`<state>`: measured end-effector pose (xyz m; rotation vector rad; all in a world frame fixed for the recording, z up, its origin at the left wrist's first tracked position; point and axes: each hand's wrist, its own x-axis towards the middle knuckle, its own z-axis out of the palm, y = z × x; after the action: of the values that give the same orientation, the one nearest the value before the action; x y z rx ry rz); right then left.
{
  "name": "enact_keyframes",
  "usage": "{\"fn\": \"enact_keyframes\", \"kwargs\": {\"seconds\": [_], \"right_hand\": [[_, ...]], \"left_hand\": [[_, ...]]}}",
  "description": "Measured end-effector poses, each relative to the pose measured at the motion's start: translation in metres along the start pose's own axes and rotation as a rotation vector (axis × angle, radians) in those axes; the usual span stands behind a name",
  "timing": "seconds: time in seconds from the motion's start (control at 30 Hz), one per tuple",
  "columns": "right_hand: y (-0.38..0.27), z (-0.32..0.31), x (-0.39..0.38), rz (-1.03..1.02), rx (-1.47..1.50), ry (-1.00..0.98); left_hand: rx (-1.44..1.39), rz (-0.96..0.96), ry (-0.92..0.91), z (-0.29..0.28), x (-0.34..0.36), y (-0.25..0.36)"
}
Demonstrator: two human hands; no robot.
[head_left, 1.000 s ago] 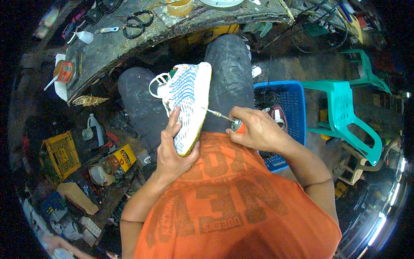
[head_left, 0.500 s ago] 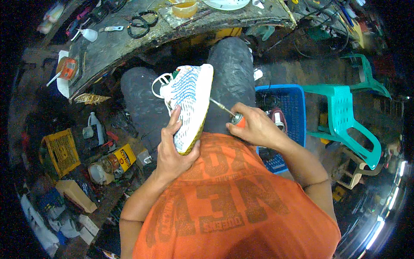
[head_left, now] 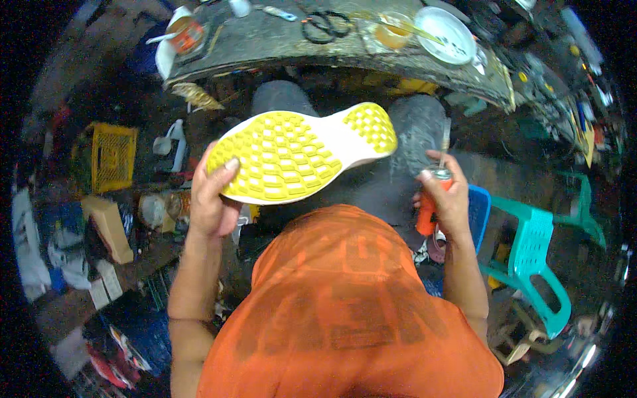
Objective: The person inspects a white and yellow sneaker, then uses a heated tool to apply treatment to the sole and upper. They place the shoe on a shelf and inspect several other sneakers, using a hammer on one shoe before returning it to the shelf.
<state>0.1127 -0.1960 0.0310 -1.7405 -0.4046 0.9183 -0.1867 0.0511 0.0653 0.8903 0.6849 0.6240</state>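
Note:
A sneaker [head_left: 285,156] lies across my lap area, its yellow and white tread turned up toward me. My left hand [head_left: 217,189] grips it by the toe end, thumb pressed on the tread. The heel end points right, and the upper is hidden underneath. Over at the right, my right hand [head_left: 452,202] is closed around an orange cylindrical tool [head_left: 426,213] with a silvery collar and a thin metal rod standing up from it. Its exact kind I cannot make out. Tool and shoe are apart.
Ahead stands a worn workbench [head_left: 265,48] bearing a white plate [head_left: 446,36], a yellowish bowl [head_left: 394,32] and black loops [head_left: 325,28]. A blue basket [head_left: 479,215] and green plastic chair [head_left: 527,239] are at my right. A yellow crate [head_left: 114,158] and cardboard box [head_left: 107,229] stand left.
The sneaker has turned from side-on and upright to sole-up and crosswise, its toe to the left. My right hand has moved away to the right with the orange tool, rod now upward. The view has shifted.

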Motion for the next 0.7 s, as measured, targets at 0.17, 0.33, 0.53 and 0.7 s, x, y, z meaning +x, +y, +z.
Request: {"fn": "enact_keyframes", "kwargs": {"seconds": [0.17, 0.33, 0.53, 0.7], "right_hand": [[0.001, 0.018, 0.038, -0.156, 0.311, -0.288], [0.023, 0.049, 0.051, 0.045, 0.203, -0.428], [0.03, 0.066, 0.067, 0.187, 0.144, -0.436], [0.032, 0.066, 0.07, 0.222, 0.117, -0.423]], "left_hand": [[-0.098, -0.277, 0.05, -0.024, 0.002, 0.04], [-0.088, -0.524, 0.063, -0.054, 0.021, 0.038], [0.005, -0.573, 0.116, -0.072, 0.042, 0.019], [0.274, -0.351, 0.226, -0.079, 0.047, -0.002]]}}
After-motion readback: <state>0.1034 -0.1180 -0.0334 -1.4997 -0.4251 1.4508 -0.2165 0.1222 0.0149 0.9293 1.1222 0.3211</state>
